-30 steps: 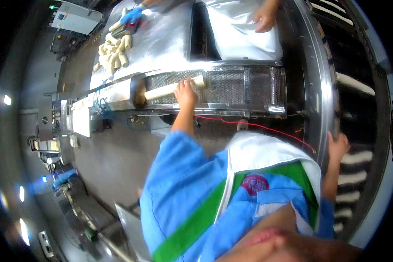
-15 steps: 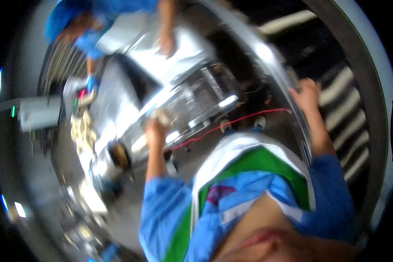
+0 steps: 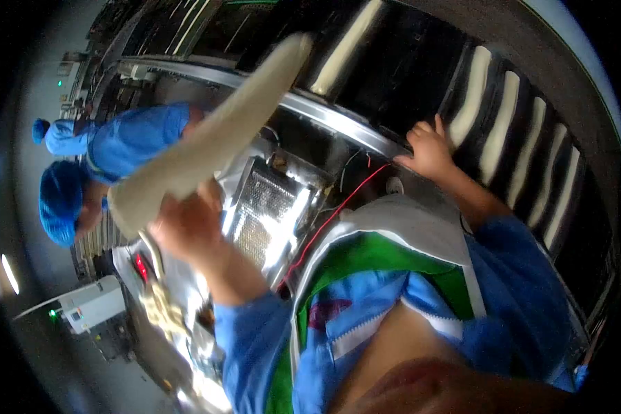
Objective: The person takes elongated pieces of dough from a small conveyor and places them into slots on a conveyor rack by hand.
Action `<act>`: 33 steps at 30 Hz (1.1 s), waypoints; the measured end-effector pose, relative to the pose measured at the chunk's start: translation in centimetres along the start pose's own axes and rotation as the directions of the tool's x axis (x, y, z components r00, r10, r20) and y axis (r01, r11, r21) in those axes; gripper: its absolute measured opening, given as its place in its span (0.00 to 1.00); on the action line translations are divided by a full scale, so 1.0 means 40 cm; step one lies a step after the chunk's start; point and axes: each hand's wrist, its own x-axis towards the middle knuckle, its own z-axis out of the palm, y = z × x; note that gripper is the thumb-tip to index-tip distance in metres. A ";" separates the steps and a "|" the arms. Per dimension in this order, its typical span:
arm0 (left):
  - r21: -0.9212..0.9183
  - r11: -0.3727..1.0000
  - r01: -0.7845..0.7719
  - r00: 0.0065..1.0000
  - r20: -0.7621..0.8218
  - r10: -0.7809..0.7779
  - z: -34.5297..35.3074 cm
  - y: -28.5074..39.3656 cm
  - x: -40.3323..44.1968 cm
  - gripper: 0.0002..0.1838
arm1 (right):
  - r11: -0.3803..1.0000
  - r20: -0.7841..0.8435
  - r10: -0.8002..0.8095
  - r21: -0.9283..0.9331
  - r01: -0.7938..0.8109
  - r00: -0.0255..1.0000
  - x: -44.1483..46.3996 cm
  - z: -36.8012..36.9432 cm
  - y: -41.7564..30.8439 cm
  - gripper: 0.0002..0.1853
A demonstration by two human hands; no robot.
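Note:
A long, pale strip of dough (image 3: 214,138) is raised on the left side, slanting from low left to upper right. My left hand (image 3: 190,224) grips its lower part, with the fingers closed and partly blurred. At the inner edge of the black grooved bed (image 3: 400,76), my right hand (image 3: 431,148) rests by the metal rail with its fingers apart. It holds nothing and is close to the end of a dough strip (image 3: 469,100) lying on the bed. More pale strips (image 3: 500,127) lie in rows farther right.
A perforated metal tray (image 3: 262,214) stands between my arms, and a red cord (image 3: 331,224) runs below it. A co-worker in a blue cap (image 3: 58,200) bends over at the left. Piled dough pieces (image 3: 162,307) lie lower left, near a grey control box (image 3: 93,303).
The view has swung towards the black bed. My left hand has come up with the long dough strip clearly in it. My right hand stays by the rail.

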 end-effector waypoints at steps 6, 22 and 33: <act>0.752 0.652 -0.100 0.889 0.362 -0.281 0.277 -0.405 0.025 0.27 | 0.996 -0.061 -0.081 0.040 0.083 0.995 -0.025 -0.004 0.029 0.27; 0.724 0.211 -0.656 0.408 0.576 -0.708 0.299 -0.680 -0.056 0.15 | 0.982 -0.142 -0.146 0.096 0.161 0.979 0.026 -0.007 0.042 0.25; 0.987 0.157 0.023 0.978 0.010 -0.207 -0.356 -0.434 -0.360 0.26 | 0.982 -0.166 -0.182 -0.086 0.170 0.969 0.078 0.032 -0.025 0.22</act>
